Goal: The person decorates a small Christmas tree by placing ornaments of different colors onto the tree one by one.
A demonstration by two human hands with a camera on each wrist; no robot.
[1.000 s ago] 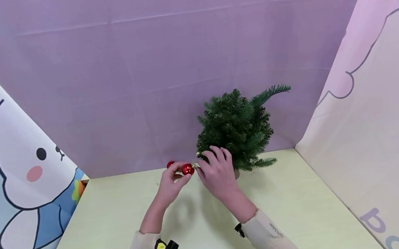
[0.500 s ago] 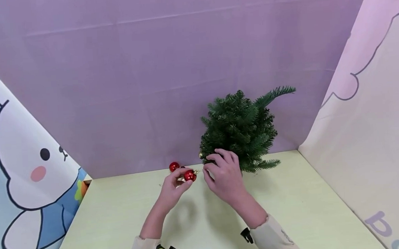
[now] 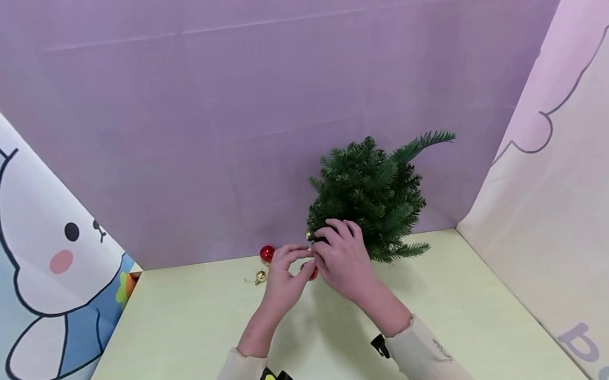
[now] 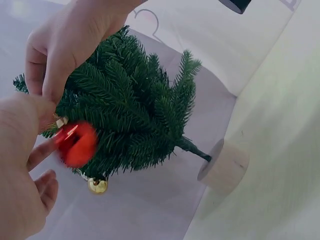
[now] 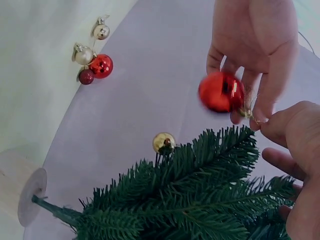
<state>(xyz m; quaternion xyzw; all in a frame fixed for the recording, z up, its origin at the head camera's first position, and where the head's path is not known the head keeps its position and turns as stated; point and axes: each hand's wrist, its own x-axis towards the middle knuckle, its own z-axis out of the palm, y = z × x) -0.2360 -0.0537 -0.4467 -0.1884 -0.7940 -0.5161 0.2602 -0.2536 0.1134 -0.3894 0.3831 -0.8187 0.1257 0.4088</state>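
Observation:
A shiny red bauble (image 5: 221, 92) hangs from its thin gold string, blurred in both wrist views. My left hand (image 3: 285, 280) pinches that string between thumb and finger. Meeting it fingertip to fingertip, my right hand (image 3: 345, 262) pinches the string as well, just in front of the tree. The small green Christmas tree (image 3: 369, 195) has a round wooden base (image 4: 225, 166), with one branch sticking out to the right. On its left side hangs a gold bauble (image 5: 164, 143). In the head view, the left thumb partly covers the red bauble.
Left of the hands on the table (image 3: 187, 322) lie another red bauble (image 3: 267, 253), a gold bauble (image 3: 259, 276), a pale bauble (image 5: 83, 55) and a dark red one (image 5: 86, 76). A purple cloth (image 3: 203, 132) stands behind; printed panels (image 3: 568, 199) flank the table.
My left hand has moved right to meet the right hand, and its fingers have gone from the red bauble to its string. The bauble now hangs below the fingertips.

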